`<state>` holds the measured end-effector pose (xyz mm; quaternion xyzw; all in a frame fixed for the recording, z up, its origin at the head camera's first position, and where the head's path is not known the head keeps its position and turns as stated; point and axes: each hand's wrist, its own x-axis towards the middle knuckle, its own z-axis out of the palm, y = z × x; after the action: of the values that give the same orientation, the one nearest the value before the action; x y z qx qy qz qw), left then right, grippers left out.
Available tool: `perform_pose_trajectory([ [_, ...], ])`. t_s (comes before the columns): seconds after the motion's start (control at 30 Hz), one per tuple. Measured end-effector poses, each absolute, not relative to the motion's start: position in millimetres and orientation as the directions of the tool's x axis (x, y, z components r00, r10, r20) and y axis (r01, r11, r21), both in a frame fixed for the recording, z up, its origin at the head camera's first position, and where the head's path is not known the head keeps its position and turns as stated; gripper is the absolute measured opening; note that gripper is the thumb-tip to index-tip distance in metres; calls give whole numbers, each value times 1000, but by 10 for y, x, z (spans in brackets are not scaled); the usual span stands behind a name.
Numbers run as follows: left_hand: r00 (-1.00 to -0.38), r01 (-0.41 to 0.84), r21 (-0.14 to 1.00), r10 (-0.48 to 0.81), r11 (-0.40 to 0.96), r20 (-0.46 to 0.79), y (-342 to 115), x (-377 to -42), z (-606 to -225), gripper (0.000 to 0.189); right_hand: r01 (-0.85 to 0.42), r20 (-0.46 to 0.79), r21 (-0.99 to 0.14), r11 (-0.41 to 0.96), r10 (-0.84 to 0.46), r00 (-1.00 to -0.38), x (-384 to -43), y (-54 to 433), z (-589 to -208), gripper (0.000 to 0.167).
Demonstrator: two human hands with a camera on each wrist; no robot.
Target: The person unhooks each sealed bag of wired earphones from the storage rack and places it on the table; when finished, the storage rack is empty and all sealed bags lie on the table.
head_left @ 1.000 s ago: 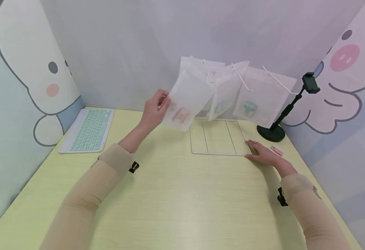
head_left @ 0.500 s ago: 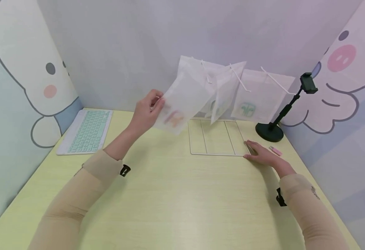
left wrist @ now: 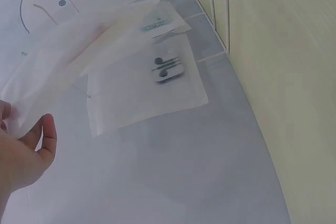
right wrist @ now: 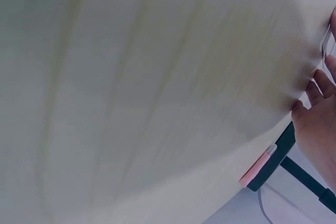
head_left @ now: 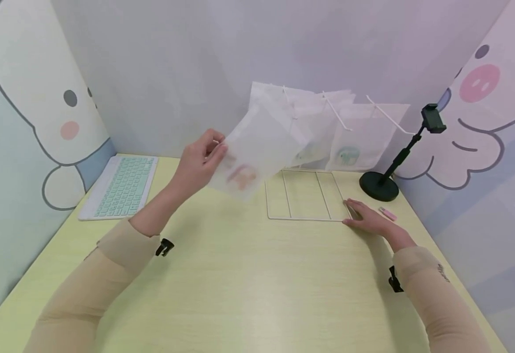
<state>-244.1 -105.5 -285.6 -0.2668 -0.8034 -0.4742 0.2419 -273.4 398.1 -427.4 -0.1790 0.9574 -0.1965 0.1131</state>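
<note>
Frosted translucent bags hang from the prongs of a white wire rack [head_left: 301, 219] by the back wall. My left hand [head_left: 197, 162] pinches the side edge of the front left bag [head_left: 261, 135], drawing it out at a slant. Reddish-orange contents show through its lower part. Behind it in the left wrist view hangs a second bag [left wrist: 123, 95] with dark-corded earphones [left wrist: 168, 69] inside. My right hand [head_left: 369, 219] rests at the front right corner of the rack's base, fingers and thumb spread over the bar.
A black phone stand [head_left: 379, 186] stands right of the rack. Near my right hand lies a small pink stick with a metal end [head_left: 387, 213]. A white keyboard with mint keys [head_left: 127, 186] lies at the back left. Printed panels flank the table [head_left: 257, 284].
My left hand has drawn the bag's edge left and slightly toward me, fanning it further out. The bags to its right have swung a little. My right hand stays on the rack.
</note>
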Motion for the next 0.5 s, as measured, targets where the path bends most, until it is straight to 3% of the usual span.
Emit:
perform_pose_trajectory([
  [0.5,-741,664,627,244,408,626,-1087,-2217,-2711,12,-284,-164,-403,870,-374,-913,-2753,3992,-4294,77],
])
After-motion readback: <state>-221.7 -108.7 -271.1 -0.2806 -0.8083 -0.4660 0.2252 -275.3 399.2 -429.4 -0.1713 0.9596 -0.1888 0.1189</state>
